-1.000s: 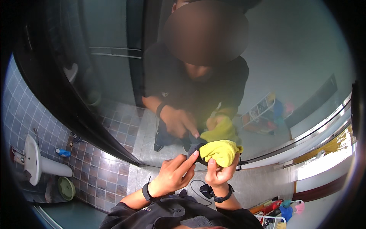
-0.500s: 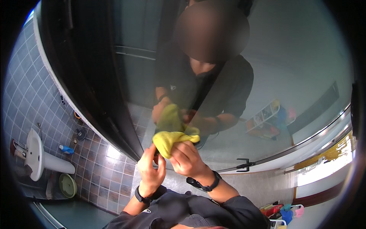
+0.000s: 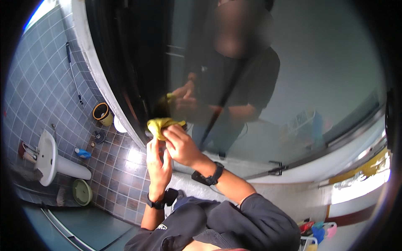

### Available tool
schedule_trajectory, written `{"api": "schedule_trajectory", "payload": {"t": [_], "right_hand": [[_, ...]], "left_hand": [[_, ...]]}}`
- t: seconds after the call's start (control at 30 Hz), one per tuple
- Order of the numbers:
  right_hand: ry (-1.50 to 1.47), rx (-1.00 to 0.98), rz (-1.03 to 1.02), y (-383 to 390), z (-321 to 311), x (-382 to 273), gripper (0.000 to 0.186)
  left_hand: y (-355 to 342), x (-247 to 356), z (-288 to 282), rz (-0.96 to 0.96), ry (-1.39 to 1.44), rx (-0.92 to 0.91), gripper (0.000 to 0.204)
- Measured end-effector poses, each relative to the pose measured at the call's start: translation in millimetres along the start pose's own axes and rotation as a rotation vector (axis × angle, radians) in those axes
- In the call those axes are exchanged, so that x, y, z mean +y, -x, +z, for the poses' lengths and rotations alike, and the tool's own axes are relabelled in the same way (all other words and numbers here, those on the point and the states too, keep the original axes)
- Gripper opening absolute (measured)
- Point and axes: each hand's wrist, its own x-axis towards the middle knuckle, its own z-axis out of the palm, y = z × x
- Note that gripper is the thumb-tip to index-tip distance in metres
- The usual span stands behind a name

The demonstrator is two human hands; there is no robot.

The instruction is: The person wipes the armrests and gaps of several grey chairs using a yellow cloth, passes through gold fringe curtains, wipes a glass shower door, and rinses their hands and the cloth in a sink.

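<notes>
A bunched yellow cloth (image 3: pixel 160 125) lies against the dark door frame (image 3: pixel 121 71) beside a reflective glass pane (image 3: pixel 318 79). My right hand (image 3: pixel 180 146) is closed on the cloth, fingers bent over its right part. Just below and to the left, my left hand (image 3: pixel 158 167) reaches up with long fingers to pinch the cloth's lower edge; its fingertips are partly hidden. Dark straps with devices circle both wrists. The pane mirrors my body, hands and the cloth.
Left are a tiled bathroom with a white pedestal basin (image 3: pixel 52 165), blue bottle (image 3: pixel 82 154), green tub (image 3: pixel 82 193), orange-rimmed bucket (image 3: pixel 102 118) and long pole (image 3: pixel 75 79). A black latch (image 3: pixel 275 169) sits at right; a white rack (image 3: pixel 309 242) with colourful items stands lower right.
Both hands and the yellow cloth have moved left and upward, from the glass to beside the dark frame. The view has shifted, showing more of the bathroom.
</notes>
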Motion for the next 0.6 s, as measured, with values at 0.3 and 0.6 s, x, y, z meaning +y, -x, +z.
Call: {"api": "schedule_trajectory", "payload": {"t": [0.3,0.6], "right_hand": [[-0.214,0.339,0.39,41.9,-76.6,-14.0,0.022],[0.154,0.779,0.459,141.2,-200.3,-9.8,0.017]], "left_hand": [[1.1,40.7,77.6,0.278,-0.236,-0.132,0.069],[41.7,115.2,201.6,0.596,-0.223,-0.411,0.06]]}}
